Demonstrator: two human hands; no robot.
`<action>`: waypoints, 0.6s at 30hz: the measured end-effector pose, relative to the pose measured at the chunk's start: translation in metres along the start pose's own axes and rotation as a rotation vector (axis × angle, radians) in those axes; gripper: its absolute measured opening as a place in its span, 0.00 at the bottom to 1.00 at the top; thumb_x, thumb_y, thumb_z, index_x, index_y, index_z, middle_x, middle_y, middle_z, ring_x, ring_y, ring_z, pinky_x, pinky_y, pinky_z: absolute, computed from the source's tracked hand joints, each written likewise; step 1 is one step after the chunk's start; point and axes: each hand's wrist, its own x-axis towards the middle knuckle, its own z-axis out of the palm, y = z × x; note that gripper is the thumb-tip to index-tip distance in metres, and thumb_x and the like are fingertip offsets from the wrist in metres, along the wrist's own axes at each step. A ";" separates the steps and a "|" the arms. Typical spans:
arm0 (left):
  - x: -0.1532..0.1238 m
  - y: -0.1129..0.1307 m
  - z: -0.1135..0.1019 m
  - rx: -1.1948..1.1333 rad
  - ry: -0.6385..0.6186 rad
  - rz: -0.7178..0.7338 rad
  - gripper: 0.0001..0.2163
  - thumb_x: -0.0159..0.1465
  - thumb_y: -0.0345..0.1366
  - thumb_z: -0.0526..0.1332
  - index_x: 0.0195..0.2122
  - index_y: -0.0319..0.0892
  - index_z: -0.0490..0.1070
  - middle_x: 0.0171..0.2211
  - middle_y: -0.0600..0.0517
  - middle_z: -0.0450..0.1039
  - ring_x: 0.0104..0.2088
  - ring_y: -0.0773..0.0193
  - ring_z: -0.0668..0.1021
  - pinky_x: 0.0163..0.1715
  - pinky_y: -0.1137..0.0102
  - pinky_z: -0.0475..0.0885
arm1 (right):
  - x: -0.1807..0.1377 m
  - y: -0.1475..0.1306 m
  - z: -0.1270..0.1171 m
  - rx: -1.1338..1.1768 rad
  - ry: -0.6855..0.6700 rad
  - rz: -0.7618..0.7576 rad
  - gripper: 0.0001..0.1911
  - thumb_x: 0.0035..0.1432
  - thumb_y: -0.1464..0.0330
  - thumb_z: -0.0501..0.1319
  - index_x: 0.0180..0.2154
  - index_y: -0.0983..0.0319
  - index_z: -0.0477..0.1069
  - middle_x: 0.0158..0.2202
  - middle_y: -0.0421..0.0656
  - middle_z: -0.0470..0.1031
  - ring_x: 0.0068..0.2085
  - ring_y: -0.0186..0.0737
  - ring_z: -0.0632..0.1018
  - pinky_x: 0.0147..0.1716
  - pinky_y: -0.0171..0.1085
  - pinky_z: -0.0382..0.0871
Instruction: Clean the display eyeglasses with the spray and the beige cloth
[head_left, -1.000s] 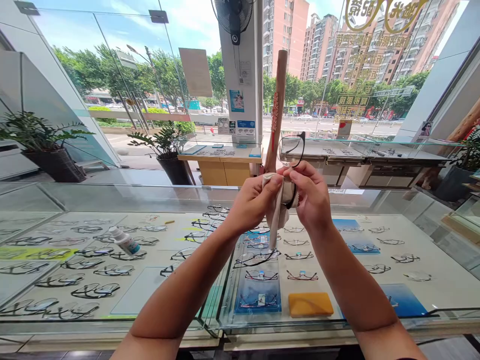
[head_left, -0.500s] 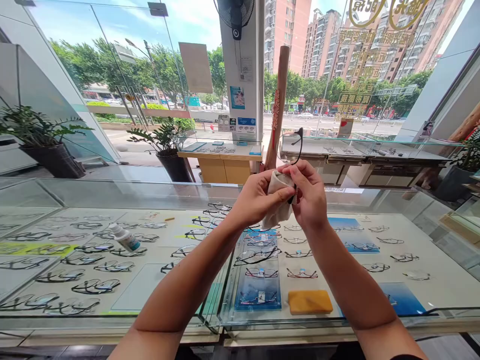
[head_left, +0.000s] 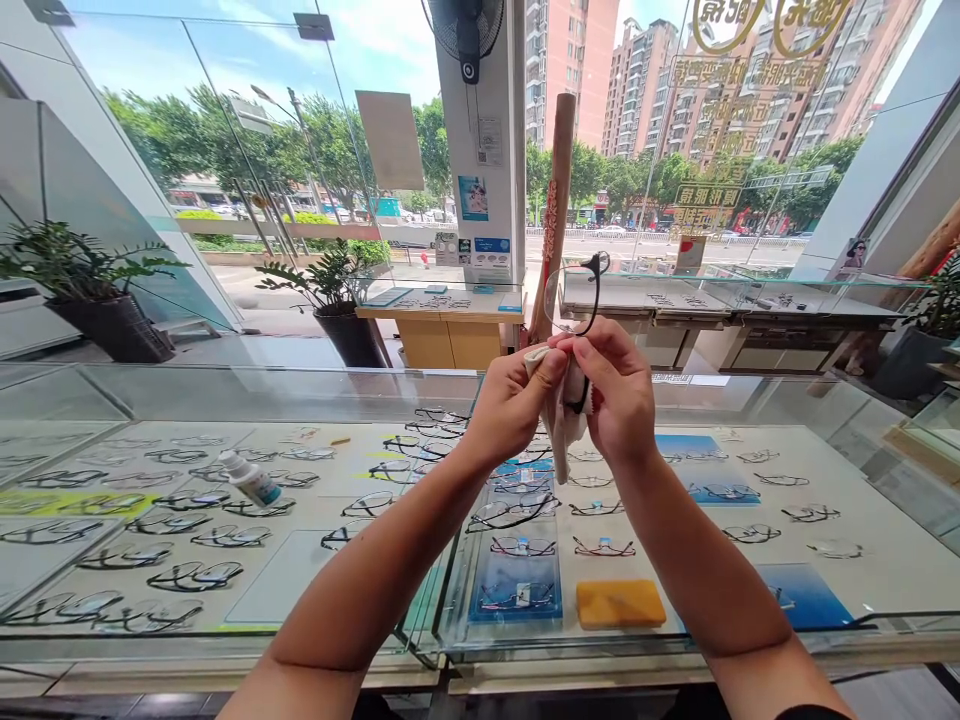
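I hold a pair of black-rimmed glasses (head_left: 576, 295) upright above a glass display counter (head_left: 300, 390). My right hand (head_left: 619, 395) pinches the lower part of the frame, fingers closed around it. My left hand (head_left: 514, 405) is closed on a pale cleaning cloth (head_left: 562, 425), pressing it against the glasses where both hands meet. One lens and a temple tip stick up above my fingers; the other lens is hidden by cloth and hands.
Under the counter glass lie several rows of spectacle frames (head_left: 195, 575), blue pads (head_left: 516, 590) and an orange pad (head_left: 619, 603). A small white spray bottle (head_left: 250, 479) lies on the counter at left. Potted plants (head_left: 90, 290) and another display counter (head_left: 442, 310) stand beyond.
The hands stay together at the same spot; the left hand's cloth shifts slightly over the frame, and the glasses tilt a little as they are rubbed.
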 end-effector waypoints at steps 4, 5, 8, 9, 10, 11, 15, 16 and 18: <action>0.002 0.003 -0.010 -0.069 -0.164 -0.016 0.23 0.73 0.56 0.67 0.32 0.41 0.74 0.29 0.54 0.67 0.30 0.67 0.66 0.32 0.71 0.67 | 0.005 -0.007 -0.004 0.045 0.029 0.055 0.09 0.62 0.58 0.75 0.33 0.53 0.82 0.37 0.40 0.84 0.42 0.42 0.82 0.46 0.42 0.81; 0.003 0.004 -0.012 -0.091 -0.223 -0.033 0.21 0.73 0.55 0.68 0.34 0.41 0.75 0.30 0.53 0.68 0.31 0.66 0.67 0.32 0.71 0.67 | 0.007 -0.009 -0.005 0.053 0.040 0.064 0.09 0.62 0.58 0.75 0.32 0.54 0.82 0.37 0.40 0.84 0.42 0.41 0.82 0.45 0.41 0.81; 0.003 0.006 -0.015 -0.130 -0.312 -0.095 0.16 0.70 0.50 0.72 0.41 0.41 0.79 0.34 0.51 0.73 0.34 0.65 0.72 0.35 0.70 0.71 | 0.011 -0.010 -0.009 0.073 0.068 0.092 0.09 0.61 0.60 0.75 0.31 0.54 0.81 0.35 0.40 0.84 0.42 0.41 0.82 0.45 0.40 0.81; 0.003 0.006 -0.014 -0.135 -0.304 -0.107 0.16 0.68 0.48 0.74 0.43 0.40 0.79 0.35 0.50 0.75 0.34 0.64 0.73 0.36 0.70 0.72 | 0.011 -0.009 -0.009 0.074 0.079 0.103 0.09 0.61 0.60 0.75 0.30 0.54 0.81 0.35 0.40 0.84 0.42 0.41 0.82 0.46 0.40 0.81; 0.003 0.005 -0.012 -0.142 -0.282 -0.112 0.16 0.66 0.47 0.76 0.44 0.40 0.80 0.36 0.50 0.76 0.35 0.64 0.74 0.37 0.70 0.73 | 0.011 -0.007 -0.009 0.077 0.092 0.115 0.09 0.60 0.60 0.74 0.31 0.54 0.81 0.36 0.40 0.84 0.42 0.42 0.82 0.46 0.41 0.81; 0.002 0.004 -0.010 -0.147 -0.251 -0.113 0.17 0.63 0.46 0.79 0.45 0.40 0.80 0.37 0.50 0.77 0.35 0.64 0.75 0.37 0.71 0.73 | 0.011 -0.004 -0.008 0.082 0.107 0.125 0.09 0.60 0.60 0.74 0.31 0.54 0.80 0.36 0.40 0.84 0.42 0.41 0.82 0.46 0.41 0.81; 0.001 -0.002 -0.001 -0.119 -0.092 -0.098 0.20 0.57 0.45 0.82 0.43 0.40 0.81 0.34 0.53 0.78 0.32 0.67 0.74 0.34 0.73 0.73 | 0.004 0.008 0.002 0.076 0.157 0.105 0.09 0.62 0.58 0.73 0.33 0.54 0.79 0.38 0.41 0.84 0.43 0.41 0.83 0.48 0.41 0.80; 0.000 -0.004 0.001 -0.096 -0.054 -0.086 0.19 0.58 0.45 0.82 0.42 0.40 0.81 0.32 0.53 0.77 0.31 0.67 0.73 0.33 0.73 0.72 | 0.001 0.010 0.005 0.056 0.162 0.083 0.10 0.63 0.57 0.72 0.34 0.54 0.78 0.39 0.41 0.84 0.43 0.42 0.83 0.48 0.42 0.81; -0.001 -0.006 0.004 -0.045 0.018 -0.047 0.19 0.59 0.48 0.81 0.39 0.40 0.80 0.30 0.54 0.76 0.29 0.68 0.72 0.31 0.74 0.71 | -0.003 0.012 0.009 0.015 0.158 0.049 0.11 0.65 0.56 0.71 0.35 0.54 0.77 0.40 0.41 0.84 0.42 0.41 0.83 0.47 0.42 0.81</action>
